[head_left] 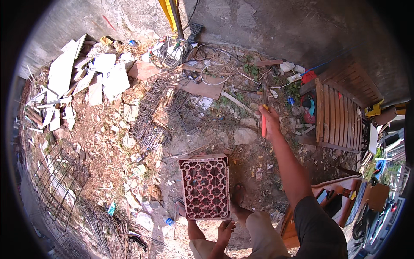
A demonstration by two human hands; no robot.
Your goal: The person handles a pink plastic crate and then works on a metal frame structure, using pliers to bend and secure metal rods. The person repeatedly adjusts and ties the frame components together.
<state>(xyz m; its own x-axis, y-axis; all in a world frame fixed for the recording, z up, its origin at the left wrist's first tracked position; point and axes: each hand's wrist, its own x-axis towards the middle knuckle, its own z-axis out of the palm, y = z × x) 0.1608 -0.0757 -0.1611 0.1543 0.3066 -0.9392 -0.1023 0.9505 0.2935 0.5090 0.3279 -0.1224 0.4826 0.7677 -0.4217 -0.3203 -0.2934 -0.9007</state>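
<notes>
My right hand (270, 123) is stretched forward, closed around a hand tool (264, 127) with an orange-red handle, yellow near its top. Dark metal extends from the tool toward the wall; its exact kind is unclear. Close to my lap, my left hand (225, 231) has its fingers curled in, and whatever they may hold is hidden. Just beyond it, between my sandalled feet, stands a faded red plastic crate (204, 162) with a lattice of rings. Bent steel rods and wire (148, 125) lie tangled ahead of the crate, left of my right hand.
Broken white boards (64, 71) are heaped at the far left. Coiled cable (172, 54) lies by the far wall. A slatted wooden bench (339, 116) stands at right, with wooden furniture parts (345, 194) nearer me. Steel mesh (56, 185) and rubble cover the left ground.
</notes>
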